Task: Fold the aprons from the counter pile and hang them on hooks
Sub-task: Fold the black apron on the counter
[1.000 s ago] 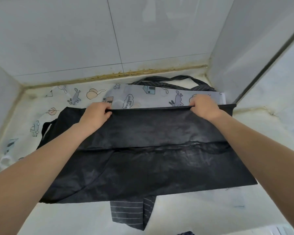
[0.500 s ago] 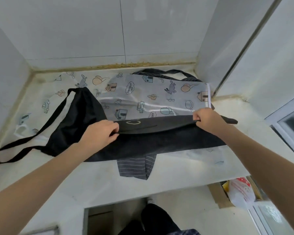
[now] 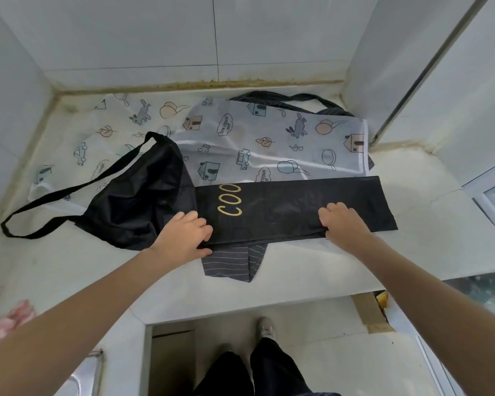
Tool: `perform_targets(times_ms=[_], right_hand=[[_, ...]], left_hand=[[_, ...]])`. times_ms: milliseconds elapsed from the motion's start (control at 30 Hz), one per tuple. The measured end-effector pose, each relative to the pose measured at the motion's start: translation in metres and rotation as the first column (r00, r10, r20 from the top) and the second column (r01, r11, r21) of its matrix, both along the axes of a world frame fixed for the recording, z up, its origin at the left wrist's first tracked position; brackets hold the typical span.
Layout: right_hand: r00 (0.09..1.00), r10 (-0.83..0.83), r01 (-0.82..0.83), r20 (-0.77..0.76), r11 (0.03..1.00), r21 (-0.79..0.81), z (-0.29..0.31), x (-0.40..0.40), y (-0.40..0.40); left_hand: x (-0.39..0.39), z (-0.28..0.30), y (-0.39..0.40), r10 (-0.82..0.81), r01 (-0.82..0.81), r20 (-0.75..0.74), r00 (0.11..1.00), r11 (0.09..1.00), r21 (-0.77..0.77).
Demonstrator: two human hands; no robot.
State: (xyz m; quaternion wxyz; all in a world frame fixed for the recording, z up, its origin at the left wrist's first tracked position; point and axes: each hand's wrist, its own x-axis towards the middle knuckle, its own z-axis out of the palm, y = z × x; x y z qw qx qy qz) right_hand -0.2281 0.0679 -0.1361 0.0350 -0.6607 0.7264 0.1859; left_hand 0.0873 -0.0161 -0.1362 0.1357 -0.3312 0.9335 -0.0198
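**Both hands at the near fold of the black apron**

Nearest the camera, dark trouser legs (image 3: 257, 372) and a shoe (image 3: 266, 330) stand on the floor below the counter's (image 3: 440, 252) front edge. A pink cloth (image 3: 9, 321) shows at the lower left edge.

On the counter, a grey striped apron (image 3: 232, 261) pokes out toward the person from under the pile. Above it lies the black apron (image 3: 297, 208), folded into a long band with gold letters "COO" on its left part. The left hand (image 3: 183, 238) grips the band's near edge at its left end, thumb tucked under the fold and fingers curled on top. The right hand (image 3: 343, 224) pinches the same near edge farther right, fingers bent over the cloth.

Left of the band, the apron's unfolded bib bunches up, and its neck strap (image 3: 63, 195) loops out across the counter.

Farther back, a pale apron printed with houses, rabbits and cars (image 3: 269, 144) lies spread flat under the black one. Dark striped straps (image 3: 297, 100) curve behind it, near the tiled wall (image 3: 183, 38).
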Motion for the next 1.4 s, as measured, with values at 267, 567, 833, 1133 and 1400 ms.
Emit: perform_targets(times_ms=[267, 567, 833, 1133, 1400], right_hand=[[0.939, 0.336, -0.333, 0.077, 0.942, -0.045, 0.000, 0.025, -0.010], [0.957, 0.276, -0.290, 0.091, 0.933, 0.214, -0.002, 0.042, -0.031], [0.980, 0.201, -0.193, 0.010, 0.926, 0.324, -0.002, 0.042, -0.032], [0.897, 0.167, -0.279, 0.409, 0.932, 0.231, 0.024, 0.057, -0.038], [0.925, 0.169, -0.288, 0.340, 0.895, 0.340, 0.004, 0.083, -0.048]], left_hand=[[-0.010, 0.000, -0.001, -0.025, 0.025, 0.034, 0.999, 1.000, 0.010], [-0.015, 0.003, 0.003, -0.128, 0.131, 0.069, 0.989, 0.990, -0.049], [-0.030, -0.001, 0.009, -0.247, 0.263, 0.115, 0.962, 0.953, -0.151], [-0.051, -0.007, 0.006, -0.218, 0.247, 0.246, 0.944, 0.964, -0.096], [-0.067, 0.007, -0.003, -0.105, 0.117, 0.357, 0.928, 0.993, -0.013]])
